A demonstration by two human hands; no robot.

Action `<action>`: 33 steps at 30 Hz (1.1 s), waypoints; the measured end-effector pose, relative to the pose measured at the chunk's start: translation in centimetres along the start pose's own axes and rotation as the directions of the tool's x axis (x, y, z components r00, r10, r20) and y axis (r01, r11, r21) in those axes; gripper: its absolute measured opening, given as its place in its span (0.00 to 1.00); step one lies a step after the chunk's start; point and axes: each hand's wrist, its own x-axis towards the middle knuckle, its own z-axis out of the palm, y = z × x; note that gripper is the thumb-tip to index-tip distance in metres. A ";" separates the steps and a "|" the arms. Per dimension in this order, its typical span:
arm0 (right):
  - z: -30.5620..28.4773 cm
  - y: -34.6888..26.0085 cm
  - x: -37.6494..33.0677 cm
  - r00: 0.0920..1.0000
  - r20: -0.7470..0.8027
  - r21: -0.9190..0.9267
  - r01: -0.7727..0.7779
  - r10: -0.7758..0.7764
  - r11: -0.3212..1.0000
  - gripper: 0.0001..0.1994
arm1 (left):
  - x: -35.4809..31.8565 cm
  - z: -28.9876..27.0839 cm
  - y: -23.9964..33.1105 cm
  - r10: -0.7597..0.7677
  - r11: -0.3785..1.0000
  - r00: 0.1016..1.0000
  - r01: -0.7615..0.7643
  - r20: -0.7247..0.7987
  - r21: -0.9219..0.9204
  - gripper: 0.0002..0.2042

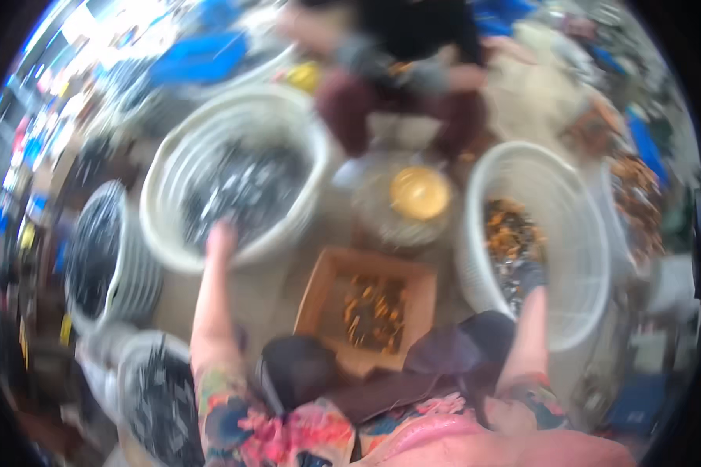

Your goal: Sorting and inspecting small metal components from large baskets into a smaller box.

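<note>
My left hand (222,235) reaches over the near rim of a large white round basket (154,179). Dark and silvery small pieces (245,183) lie heaped inside it, too smeared to name. On the right, my right hand (530,275), in a grey glove, is down in a white oval basket (580,233). It touches or hovers at a pile of orange and dark small pieces (514,229). Blur hides the fingers of both hands, and whether they hold anything does not show.
Between my knees stands a cardboard box (310,303) with orange and dark bits. A yellow round dish (420,193) sits beyond it, before another seated person (401,86). More baskets of dark pieces (93,257) stand at left; a container of brown pieces (635,198) is far right.
</note>
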 end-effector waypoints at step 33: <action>7.4 -40.6 -18.1 0.936 0.000 0.515 0.302 -0.352 0.802 0.14 | -10.3 -14.0 14.3 0.140 0.255 0.990 -0.051 -0.016 -0.966 0.09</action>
